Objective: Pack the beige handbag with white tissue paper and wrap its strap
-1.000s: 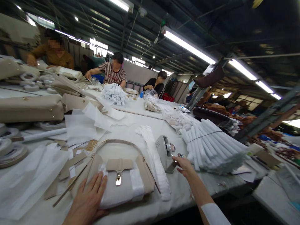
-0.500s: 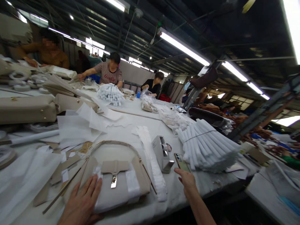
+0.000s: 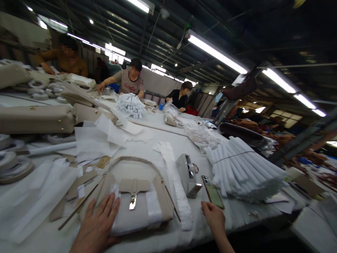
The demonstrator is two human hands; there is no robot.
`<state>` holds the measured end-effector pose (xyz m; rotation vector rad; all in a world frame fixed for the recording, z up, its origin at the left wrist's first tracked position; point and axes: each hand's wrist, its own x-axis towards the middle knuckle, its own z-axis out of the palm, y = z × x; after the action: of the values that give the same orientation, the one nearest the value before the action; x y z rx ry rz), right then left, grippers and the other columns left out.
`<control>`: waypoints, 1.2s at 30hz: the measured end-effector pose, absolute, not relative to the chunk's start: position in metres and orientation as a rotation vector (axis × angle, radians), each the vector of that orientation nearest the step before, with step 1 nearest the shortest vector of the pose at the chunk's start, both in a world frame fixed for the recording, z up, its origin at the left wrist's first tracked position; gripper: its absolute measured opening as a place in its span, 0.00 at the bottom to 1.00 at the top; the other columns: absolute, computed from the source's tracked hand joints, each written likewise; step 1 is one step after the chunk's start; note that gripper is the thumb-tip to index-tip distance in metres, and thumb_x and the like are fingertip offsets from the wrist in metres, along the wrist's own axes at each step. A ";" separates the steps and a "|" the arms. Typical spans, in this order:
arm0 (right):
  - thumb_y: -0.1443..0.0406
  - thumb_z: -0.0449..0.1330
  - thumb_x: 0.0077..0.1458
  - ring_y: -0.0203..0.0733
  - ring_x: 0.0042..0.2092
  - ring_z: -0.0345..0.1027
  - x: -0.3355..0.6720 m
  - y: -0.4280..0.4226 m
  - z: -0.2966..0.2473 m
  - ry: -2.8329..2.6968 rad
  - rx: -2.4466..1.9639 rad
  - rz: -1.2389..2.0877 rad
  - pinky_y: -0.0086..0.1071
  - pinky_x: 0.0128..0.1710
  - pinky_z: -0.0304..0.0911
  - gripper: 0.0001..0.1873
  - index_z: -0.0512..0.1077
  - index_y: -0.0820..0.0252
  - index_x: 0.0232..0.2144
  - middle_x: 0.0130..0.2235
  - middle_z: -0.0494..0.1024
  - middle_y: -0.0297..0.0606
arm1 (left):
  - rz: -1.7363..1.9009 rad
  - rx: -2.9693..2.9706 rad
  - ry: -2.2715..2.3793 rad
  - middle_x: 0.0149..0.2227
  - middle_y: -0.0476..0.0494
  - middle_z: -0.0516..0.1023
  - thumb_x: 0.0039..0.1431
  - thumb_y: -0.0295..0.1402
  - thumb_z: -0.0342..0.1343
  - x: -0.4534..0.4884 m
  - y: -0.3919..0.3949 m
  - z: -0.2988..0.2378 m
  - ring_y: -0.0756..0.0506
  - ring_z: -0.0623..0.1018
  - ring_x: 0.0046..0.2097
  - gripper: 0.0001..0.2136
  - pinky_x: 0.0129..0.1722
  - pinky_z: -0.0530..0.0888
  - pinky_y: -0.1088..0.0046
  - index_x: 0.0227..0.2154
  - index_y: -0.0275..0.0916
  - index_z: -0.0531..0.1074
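A beige handbag [image 3: 102, 191] with a flap, a metal clasp and a raised handle lies on the table in front of me. White wrapping covers parts of its front. My left hand [image 3: 98, 219] rests on the bag's left side, fingers stretched and slightly spread. Right of the bag, my right hand [image 3: 214, 218] hovers with thumb and fingers drawn together; whatever is between them, if anything, is too small to see. A grey tape dispenser [image 3: 187, 175] stands just beyond it, beside a green phone [image 3: 214, 193]. Between bag and dispenser runs a long white wrapped strip [image 3: 175, 186].
A tied bundle of white rolls [image 3: 242, 168] sits at the right. Paper sheets [image 3: 100, 135], card scraps, tape rolls [image 3: 15, 163] and another beige bag [image 3: 37, 119] crowd the left. Several people work across the table, near another white bundle [image 3: 131, 105].
My right hand has drawn back from the tape dispenser toward me, and its pointing finger has curled in to the thumb. My left hand stays on the bag. The view has shifted slightly left.
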<state>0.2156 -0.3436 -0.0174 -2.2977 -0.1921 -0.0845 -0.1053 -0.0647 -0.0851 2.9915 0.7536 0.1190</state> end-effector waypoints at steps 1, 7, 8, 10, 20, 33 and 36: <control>0.54 0.59 0.37 0.49 0.24 0.70 0.212 -0.341 -0.012 -0.275 -2.331 -0.053 0.38 0.25 0.63 0.11 0.73 0.53 0.16 0.18 0.74 0.35 | 0.120 2.982 0.740 0.64 0.32 0.53 0.45 0.39 0.62 -0.105 -0.064 -0.086 0.32 0.55 0.64 0.38 0.60 0.45 0.41 0.61 0.38 0.59; 0.50 0.55 0.52 0.47 0.33 0.74 0.179 -0.261 0.034 -1.190 -2.317 0.022 0.35 0.35 0.67 0.17 0.76 0.54 0.28 0.30 0.80 0.37 | 0.101 2.925 0.753 0.65 0.30 0.49 0.43 0.54 0.62 -0.102 -0.056 -0.083 0.31 0.51 0.66 0.46 0.60 0.45 0.39 0.63 0.39 0.54; 0.51 0.54 0.54 0.46 0.34 0.74 0.169 -0.242 0.043 -1.325 -2.258 0.078 0.34 0.36 0.67 0.17 0.76 0.54 0.29 0.32 0.80 0.37 | 0.086 2.910 0.755 0.65 0.29 0.49 0.42 0.57 0.61 -0.102 -0.055 -0.080 0.31 0.51 0.66 0.47 0.60 0.44 0.39 0.63 0.39 0.53; 0.55 0.53 0.57 0.44 0.35 0.73 0.150 -0.203 0.059 -1.570 -2.143 0.230 0.32 0.38 0.65 0.16 0.75 0.56 0.29 0.33 0.80 0.37 | 0.056 2.871 0.745 0.65 0.29 0.49 0.42 0.60 0.59 -0.103 -0.055 -0.072 0.30 0.50 0.66 0.49 0.60 0.45 0.39 0.63 0.39 0.53; 0.68 0.57 0.56 0.36 0.32 0.68 0.100 -0.055 0.080 -2.662 -1.614 0.676 0.26 0.34 0.58 0.09 0.78 0.57 0.30 0.28 0.77 0.34 | 0.060 2.764 0.774 0.65 0.24 0.47 0.42 0.64 0.56 -0.104 -0.054 -0.058 0.27 0.48 0.65 0.49 0.60 0.45 0.37 0.63 0.40 0.53; 0.70 0.60 0.50 0.43 0.33 0.71 0.068 0.006 0.026 -3.121 -1.783 0.268 0.34 0.36 0.59 0.06 0.78 0.59 0.27 0.29 0.80 0.41 | 0.079 2.718 0.789 0.64 0.23 0.47 0.42 0.64 0.56 -0.102 -0.051 -0.060 0.25 0.47 0.65 0.49 0.59 0.47 0.36 0.63 0.40 0.54; 0.69 0.59 0.50 0.44 0.31 0.72 0.067 0.009 0.015 -3.120 -1.814 0.254 0.34 0.33 0.60 0.07 0.78 0.63 0.27 0.28 0.79 0.44 | 0.101 2.714 0.786 0.64 0.22 0.48 0.42 0.63 0.57 -0.102 -0.050 -0.062 0.25 0.48 0.65 0.48 0.59 0.47 0.36 0.63 0.40 0.54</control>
<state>0.0665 0.0085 0.0153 -1.8143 -3.1202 0.2543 -0.1020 -0.0503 -0.0620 2.7135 0.7863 0.1010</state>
